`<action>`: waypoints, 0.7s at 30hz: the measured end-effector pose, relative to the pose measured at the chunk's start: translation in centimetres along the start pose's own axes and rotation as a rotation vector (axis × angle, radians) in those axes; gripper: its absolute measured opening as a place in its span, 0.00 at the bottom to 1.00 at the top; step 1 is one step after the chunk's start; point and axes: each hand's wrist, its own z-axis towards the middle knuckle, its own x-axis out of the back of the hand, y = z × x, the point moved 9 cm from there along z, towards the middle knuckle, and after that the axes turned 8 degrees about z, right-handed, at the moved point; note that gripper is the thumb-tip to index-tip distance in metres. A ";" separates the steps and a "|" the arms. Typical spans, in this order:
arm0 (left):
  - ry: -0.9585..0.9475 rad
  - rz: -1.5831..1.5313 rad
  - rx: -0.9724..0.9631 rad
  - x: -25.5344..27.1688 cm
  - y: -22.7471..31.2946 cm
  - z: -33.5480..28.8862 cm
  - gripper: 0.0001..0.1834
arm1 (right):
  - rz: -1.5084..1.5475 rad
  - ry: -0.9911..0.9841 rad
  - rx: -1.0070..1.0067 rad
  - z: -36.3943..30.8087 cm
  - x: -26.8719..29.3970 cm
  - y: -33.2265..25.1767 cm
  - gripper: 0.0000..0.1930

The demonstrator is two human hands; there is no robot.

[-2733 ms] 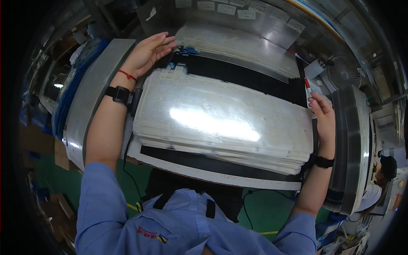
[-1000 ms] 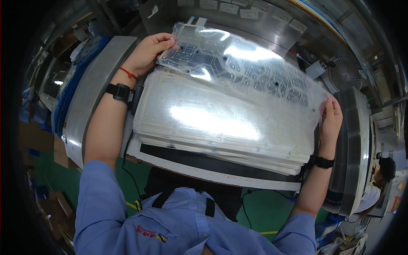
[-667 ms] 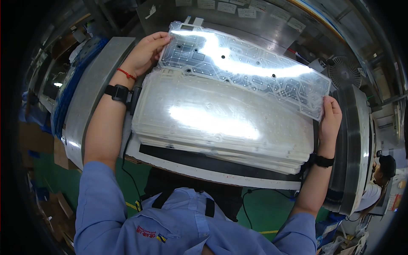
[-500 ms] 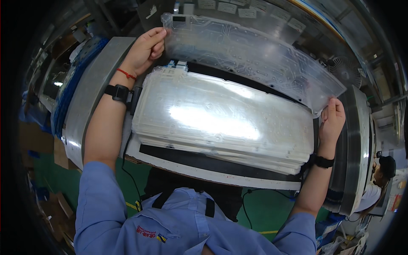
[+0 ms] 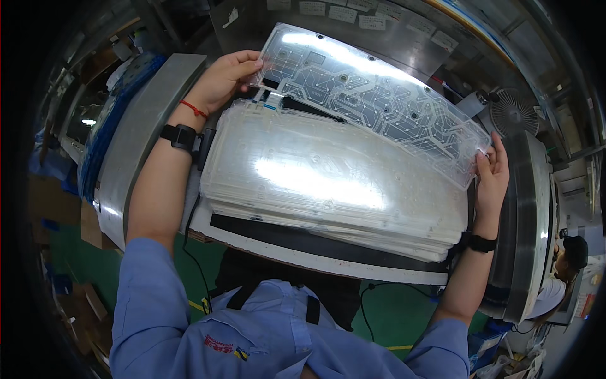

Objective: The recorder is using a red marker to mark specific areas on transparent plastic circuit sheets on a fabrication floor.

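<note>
Between both hands I hold up a clear plastic sheet (image 5: 379, 95) printed with silvery circuit lines, tilted above the far side of a stack. My left hand (image 5: 230, 76) pinches its left end between thumb and fingers. At its right end, my right hand (image 5: 491, 174) grips the corner. Below lies a thick stack of similar translucent sheets (image 5: 328, 170), glare across its top, slightly fanned at the near edge. The held sheet's lower edge overlaps the stack's far side; whether they touch, I cannot tell. A small white-and-blue tab (image 5: 272, 100) shows at the stack's far left corner.
The stack rests on a black-topped table with a white front edge (image 5: 315, 260). Metal panels (image 5: 142, 139) flank it on the left and right. A small fan (image 5: 512, 108) stands at the far right. Another person (image 5: 562, 271) is beyond the right panel. A black cable (image 5: 192, 259) hangs at the left.
The held sheet has turned over toward me, its lower edge now nearer the stack and its circuit lines clearer. My left hand has shifted slightly right and down; the right hand's fingers have moved.
</note>
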 end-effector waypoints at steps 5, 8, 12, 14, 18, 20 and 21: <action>0.000 -0.058 0.050 -0.4 -0.5 -0.1 0.13 | 0.038 -0.005 0.012 0.0 0.0 -0.1 0.26; 0.033 -0.156 0.033 0.4 -1.1 0.3 0.12 | 0.041 0.004 -0.016 0.1 0.4 0.3 0.26; 0.071 -0.197 0.039 1.4 -1.5 0.5 0.16 | 0.011 0.017 -0.085 0.1 0.3 0.9 0.24; 0.189 -0.278 0.021 1.5 -1.1 0.4 0.18 | -0.055 -0.035 -0.100 0.2 0.3 1.3 0.22; 0.218 -0.352 -0.062 2.0 -0.3 0.3 0.21 | -0.143 -0.166 -0.134 -0.3 -1.0 1.9 0.19; 0.150 -0.308 -0.032 1.5 -0.4 0.2 0.21 | -0.186 -0.214 -0.205 -0.9 -1.6 2.5 0.17; 0.115 -0.288 -0.018 1.3 -0.5 0.2 0.21 | -0.209 -0.237 -0.240 -1.1 -1.8 2.7 0.16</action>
